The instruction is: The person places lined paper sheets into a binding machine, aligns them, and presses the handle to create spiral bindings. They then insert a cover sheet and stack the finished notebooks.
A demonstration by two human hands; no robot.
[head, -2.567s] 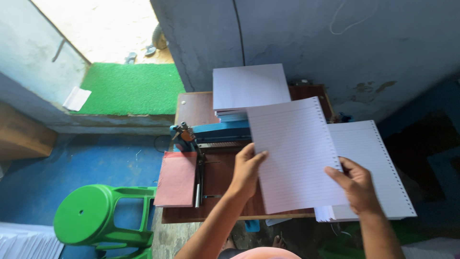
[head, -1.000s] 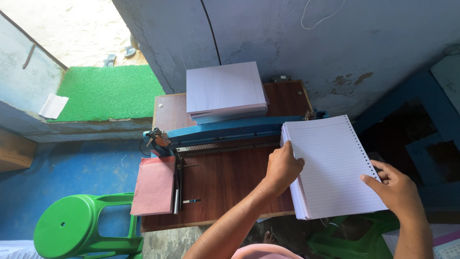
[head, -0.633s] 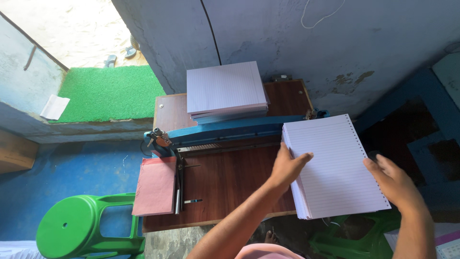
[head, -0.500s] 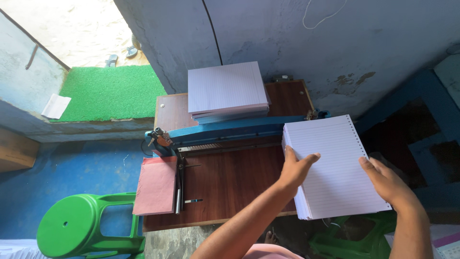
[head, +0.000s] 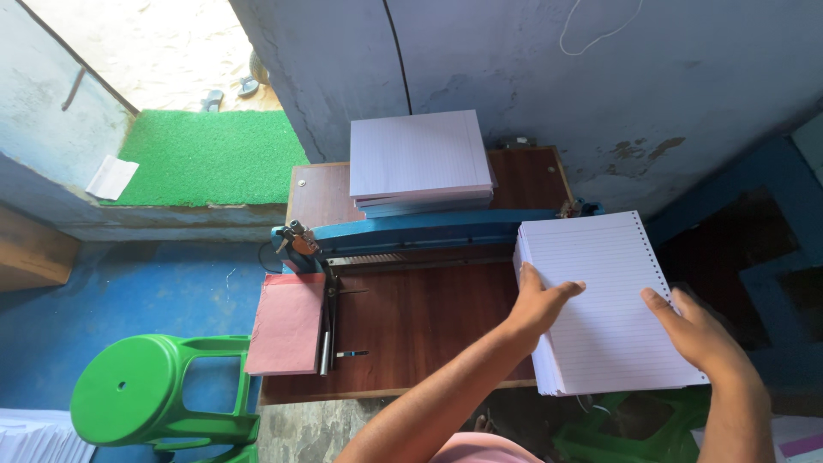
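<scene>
A person looks down at a brown table (head: 411,317) that stands against a grey wall (head: 531,77). Both hands are on a thick stack of lined paper (head: 604,300) with small holes punched down its right edge. The stack lies at the right end of the table and hangs out over the right edge and the front edge. The left hand (head: 536,300) rests on the left side of the stack, fingers spread and lying flat on the top sheet, with the thumb at the stack's left edge. The right hand (head: 699,334) is at the right side near the front corner, fingers loosely open on the paper — it is hard to tell if they curl under the edge. Just behind the stack a long blue machine (head: 411,231) runs across the table from left to right. A second pile of lined paper (head: 418,159) sits on top of it, near the back edge of the table. At the left edge lies a pink board (head: 287,324), and it sticks out past the table a little. A green stool (head: 150,399) stands on the blue floor (head: 129,291) by the front left corner. Farther back, past the table, a green mat (head: 210,154) lies in a doorway — a white scrap (head: 111,177) rests at its left edge.
</scene>
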